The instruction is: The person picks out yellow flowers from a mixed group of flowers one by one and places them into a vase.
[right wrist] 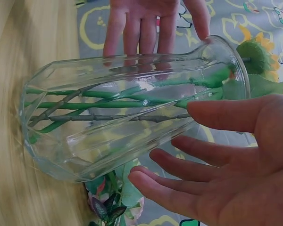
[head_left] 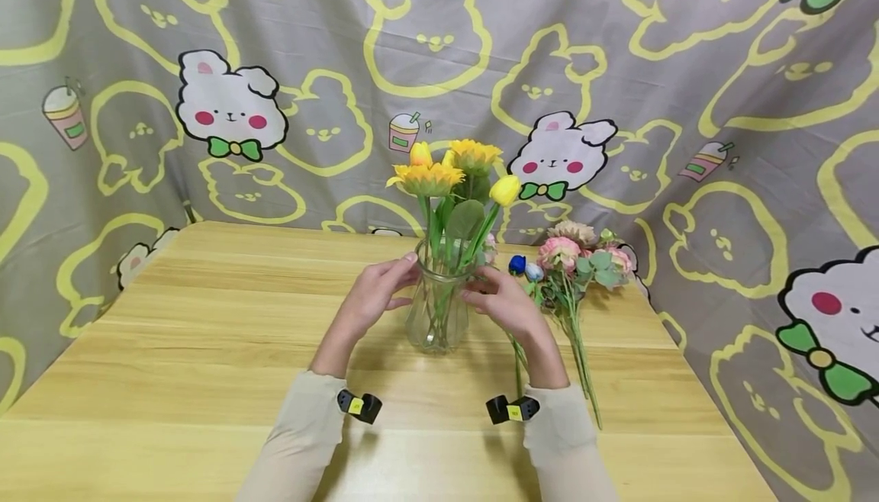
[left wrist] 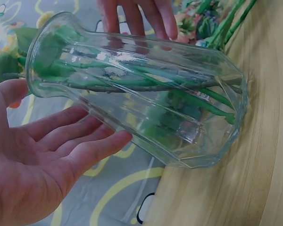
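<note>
A clear glass vase (head_left: 420,328) stands upright on the table, holding sunflowers (head_left: 429,179) and yellow tulips (head_left: 506,191). Their green stems (right wrist: 108,103) cross inside the glass, near its base. At the vase's left side is my left hand (head_left: 371,294), thumb by the rim and fingers extended along the glass. My right hand (head_left: 508,305) faces it from the right, its fingers spread and nearly straight beside the neck. In the left wrist view the left palm (left wrist: 33,174) is turned up toward the vase, with the fingertips right at the glass.
Right of the vase lie pink flowers (head_left: 559,254) with long stems and a beige bloom (head_left: 573,233). Blue flowers (head_left: 518,264) lie between them and the vase. A patterned curtain (head_left: 330,44) hangs behind the wooden table (head_left: 206,334).
</note>
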`<state>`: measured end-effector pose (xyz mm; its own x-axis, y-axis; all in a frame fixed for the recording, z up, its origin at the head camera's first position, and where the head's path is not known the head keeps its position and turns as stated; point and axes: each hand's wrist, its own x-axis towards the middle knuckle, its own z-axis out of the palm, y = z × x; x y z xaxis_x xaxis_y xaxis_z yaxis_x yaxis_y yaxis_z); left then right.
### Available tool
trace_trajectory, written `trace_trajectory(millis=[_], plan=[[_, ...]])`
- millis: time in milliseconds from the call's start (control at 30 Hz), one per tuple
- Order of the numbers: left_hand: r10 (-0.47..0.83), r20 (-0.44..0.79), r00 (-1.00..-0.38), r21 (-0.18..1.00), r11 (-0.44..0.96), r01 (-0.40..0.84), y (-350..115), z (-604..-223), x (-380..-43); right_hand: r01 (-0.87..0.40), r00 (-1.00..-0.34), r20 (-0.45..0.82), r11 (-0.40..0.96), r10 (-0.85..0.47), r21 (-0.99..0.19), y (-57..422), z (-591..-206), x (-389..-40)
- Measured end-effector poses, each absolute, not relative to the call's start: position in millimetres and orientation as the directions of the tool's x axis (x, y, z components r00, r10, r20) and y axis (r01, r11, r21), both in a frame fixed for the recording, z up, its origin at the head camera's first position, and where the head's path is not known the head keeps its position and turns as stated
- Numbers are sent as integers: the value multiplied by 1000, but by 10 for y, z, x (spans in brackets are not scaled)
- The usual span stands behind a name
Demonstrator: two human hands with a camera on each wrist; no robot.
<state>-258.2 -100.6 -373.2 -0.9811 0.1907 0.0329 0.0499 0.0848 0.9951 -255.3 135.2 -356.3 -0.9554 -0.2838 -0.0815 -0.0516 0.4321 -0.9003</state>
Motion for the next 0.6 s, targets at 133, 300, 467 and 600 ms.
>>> trace_trajectory(millis=[133,300,467,600], plan=[[192,22,-981,994,96,42,-1001,-3707,-2569,-68,-955,-74,456,-286,-888,1351,-3545,-2542],[197,2,-980,989,146,31,-999,-3669,-2534,-81,-953,-72,477,-294,-875,1345,-3523,-2530],[215,-17,-976,978,208,29,-1007,-3627,-2494,-77,-955,-77,489,-287,-869,1342,-3517,-2511],[230,-24,-973,966,255,37,-1014,-3588,-2465,-45,-955,-106,489,-277,-871,1339,-3509,-2489]])
